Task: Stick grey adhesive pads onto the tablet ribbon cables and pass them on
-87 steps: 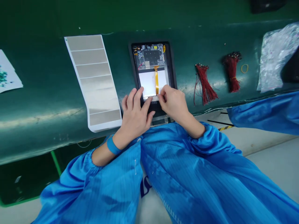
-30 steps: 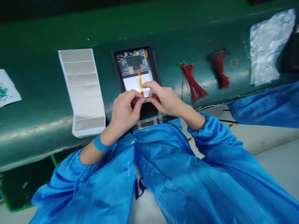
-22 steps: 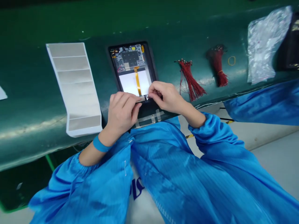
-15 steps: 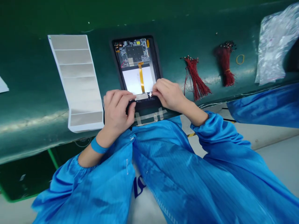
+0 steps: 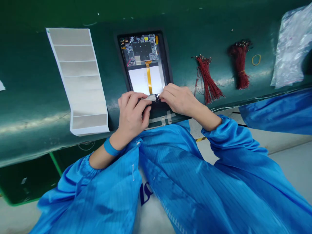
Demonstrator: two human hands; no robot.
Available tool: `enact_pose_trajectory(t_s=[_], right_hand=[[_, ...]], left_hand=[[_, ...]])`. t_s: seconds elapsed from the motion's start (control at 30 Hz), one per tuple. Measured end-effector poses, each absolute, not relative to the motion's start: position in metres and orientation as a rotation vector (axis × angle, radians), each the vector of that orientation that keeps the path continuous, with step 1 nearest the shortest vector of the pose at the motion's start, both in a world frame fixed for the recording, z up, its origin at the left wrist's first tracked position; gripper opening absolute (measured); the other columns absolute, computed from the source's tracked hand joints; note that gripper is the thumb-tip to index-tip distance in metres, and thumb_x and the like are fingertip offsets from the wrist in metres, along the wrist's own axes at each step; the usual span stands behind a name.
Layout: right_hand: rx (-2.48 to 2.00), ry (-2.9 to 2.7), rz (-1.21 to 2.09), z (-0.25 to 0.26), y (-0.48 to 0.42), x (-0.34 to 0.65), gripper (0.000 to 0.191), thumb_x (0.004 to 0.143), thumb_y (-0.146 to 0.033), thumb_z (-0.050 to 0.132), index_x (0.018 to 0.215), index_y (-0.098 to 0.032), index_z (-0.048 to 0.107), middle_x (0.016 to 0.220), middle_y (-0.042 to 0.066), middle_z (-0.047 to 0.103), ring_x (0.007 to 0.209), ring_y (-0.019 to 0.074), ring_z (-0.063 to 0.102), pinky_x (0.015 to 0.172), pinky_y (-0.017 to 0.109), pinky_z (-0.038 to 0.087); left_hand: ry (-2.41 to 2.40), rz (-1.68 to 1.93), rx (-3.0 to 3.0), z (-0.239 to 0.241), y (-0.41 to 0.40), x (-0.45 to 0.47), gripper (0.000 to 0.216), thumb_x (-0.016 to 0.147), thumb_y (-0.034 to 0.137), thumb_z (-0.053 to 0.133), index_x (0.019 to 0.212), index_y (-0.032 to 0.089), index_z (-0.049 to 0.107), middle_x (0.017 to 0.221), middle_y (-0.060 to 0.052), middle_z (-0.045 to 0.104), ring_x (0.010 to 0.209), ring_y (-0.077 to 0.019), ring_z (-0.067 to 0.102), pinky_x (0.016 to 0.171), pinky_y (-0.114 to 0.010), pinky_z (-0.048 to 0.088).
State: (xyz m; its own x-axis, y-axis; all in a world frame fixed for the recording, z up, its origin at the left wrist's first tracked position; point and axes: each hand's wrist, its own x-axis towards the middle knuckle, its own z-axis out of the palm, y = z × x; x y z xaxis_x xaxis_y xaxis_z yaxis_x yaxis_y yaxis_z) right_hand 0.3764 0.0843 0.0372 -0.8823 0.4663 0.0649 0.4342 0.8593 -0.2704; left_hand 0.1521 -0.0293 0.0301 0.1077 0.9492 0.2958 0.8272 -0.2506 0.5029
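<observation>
An opened tablet lies in front of me, its circuit board at the far end and a white battery below. An orange ribbon cable runs down over the battery. Along the near edge is a narrow silvery strip. My left hand has bent fingers closed with their tips at this strip; whatever lies between them is hidden. At the strip's right end, my right hand pinches close to a small dark connector area; what it grips is too small to name.
Left of the tablet lies a long sheet of grey labels. To the right are two bundles of red wires, a yellow rubber band and clear plastic bags. Pale tape marks the table's near edge.
My left hand has slid right along the tablet's near edge, from the left corner to the silvery strip. My right hand stays at the strip's right end. The view has shifted slightly.
</observation>
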Motion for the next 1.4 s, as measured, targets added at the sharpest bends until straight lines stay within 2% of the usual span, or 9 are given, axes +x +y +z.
enact_pose_trajectory(t_s=[0.2, 0.6, 0.8, 0.93, 1.13, 1.3, 1.4], right_hand=[[-0.774, -2.913, 0.374, 0.038, 0.081, 0.378, 0.028, 0.115, -0.024, 0.039, 0.114, -0.017, 0.066, 0.108, 0.013, 0.069, 0.102, 0.0258, 0.052, 0.066, 0.036, 0.027], [-0.732, -2.935, 0.225, 0.037, 0.082, 0.381, 0.028, 0.113, -0.021, 0.04, 0.104, -0.021, 0.066, 0.103, 0.01, 0.066, 0.098, 0.0237, 0.05, 0.061, 0.037, 0.019], [-0.709, -2.949, 0.212, 0.04, 0.081, 0.378, 0.028, 0.112, -0.019, 0.039, 0.106, -0.022, 0.067, 0.101, 0.009, 0.065, 0.094, 0.0225, 0.048, 0.062, 0.037, 0.019], [-0.703, -2.947, 0.222, 0.04, 0.081, 0.377, 0.031, 0.114, -0.02, 0.038, 0.106, -0.021, 0.068, 0.102, 0.008, 0.065, 0.093, 0.0215, 0.048, 0.062, 0.037, 0.02], [-0.726, -2.926, 0.272, 0.042, 0.082, 0.38, 0.029, 0.113, -0.021, 0.04, 0.108, -0.019, 0.069, 0.105, 0.009, 0.066, 0.094, 0.022, 0.049, 0.066, 0.035, 0.022], [-0.756, -2.852, 0.315, 0.043, 0.085, 0.386, 0.027, 0.112, -0.025, 0.043, 0.116, -0.017, 0.068, 0.107, 0.011, 0.066, 0.099, 0.0252, 0.051, 0.071, 0.035, 0.029], [-0.8, -2.767, 0.354, 0.038, 0.087, 0.388, 0.028, 0.112, -0.026, 0.042, 0.115, -0.018, 0.068, 0.106, 0.011, 0.065, 0.099, 0.026, 0.051, 0.075, 0.036, 0.035]], left_hand=[[1.759, 0.807, 2.175, 0.024, -0.019, 0.165, 0.017, 0.105, 0.028, 0.057, 0.109, 0.022, 0.072, 0.129, -0.013, 0.071, 0.125, -0.0351, 0.056, 0.103, -0.055, 0.042], [1.815, 0.794, 2.22, 0.028, -0.028, 0.159, 0.017, 0.103, 0.028, 0.059, 0.106, 0.023, 0.075, 0.128, -0.013, 0.073, 0.124, -0.0348, 0.058, 0.101, -0.054, 0.045], [1.811, 0.693, 2.272, 0.027, -0.029, 0.161, 0.027, 0.101, 0.025, 0.058, 0.117, 0.027, 0.079, 0.138, -0.014, 0.068, 0.131, -0.0377, 0.055, 0.105, -0.06, 0.042], [1.74, 0.663, 2.3, 0.024, -0.029, 0.159, 0.035, 0.099, 0.022, 0.059, 0.128, 0.031, 0.077, 0.15, -0.012, 0.062, 0.135, -0.04, 0.051, 0.106, -0.064, 0.039], [1.677, 0.674, 2.326, 0.024, -0.026, 0.161, 0.033, 0.099, 0.021, 0.058, 0.126, 0.031, 0.074, 0.158, -0.009, 0.056, 0.14, -0.041, 0.049, 0.11, -0.067, 0.039], [1.641, 0.627, 2.291, 0.028, -0.021, 0.164, 0.028, 0.101, 0.026, 0.057, 0.124, 0.027, 0.074, 0.163, -0.009, 0.05, 0.148, -0.0436, 0.044, 0.118, -0.07, 0.036], [1.603, 0.588, 2.324, 0.027, -0.024, 0.16, 0.032, 0.102, 0.028, 0.057, 0.131, 0.026, 0.071, 0.168, -0.009, 0.045, 0.154, -0.0444, 0.039, 0.123, -0.069, 0.035]])
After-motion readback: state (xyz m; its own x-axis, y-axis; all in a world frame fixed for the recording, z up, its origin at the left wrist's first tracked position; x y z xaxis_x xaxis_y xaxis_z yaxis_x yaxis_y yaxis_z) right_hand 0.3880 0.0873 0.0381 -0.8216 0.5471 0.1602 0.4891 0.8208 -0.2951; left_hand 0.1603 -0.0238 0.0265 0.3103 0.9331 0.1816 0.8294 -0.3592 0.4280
